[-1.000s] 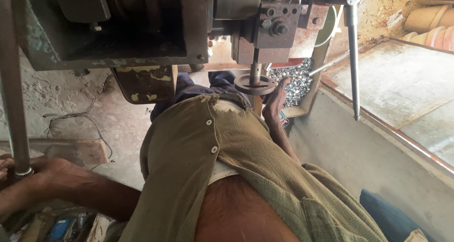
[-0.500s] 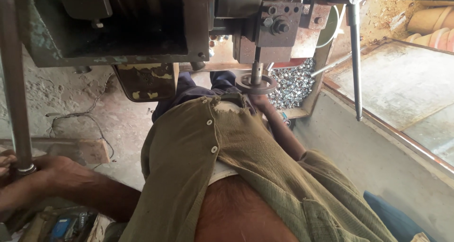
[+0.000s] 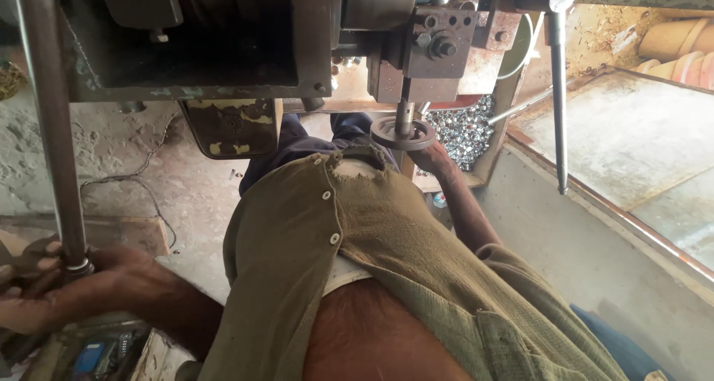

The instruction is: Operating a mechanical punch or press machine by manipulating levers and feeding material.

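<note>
Head view, looking down our own olive-green buttoned shirt: we stand at a worn grey-green machine body, both hands on its controls; our left hand is wrapped shut around the base of the long upright steel lever rod, fingers curled over its collar; our right hand reaches under the small round dark metal handwheel that hangs from the bolted steel block, fingers cupping its rim, though how tightly we cannot tell; a heap of bright silvery metal pieces lies just behind the wheel, and a thin steel rod with a round knob hangs to its right; we judge the step in hand to be feeding or setting by the wheel while the lever is held; the next move calls for a steady turn of the wheel with the lever kept firm.
</note>
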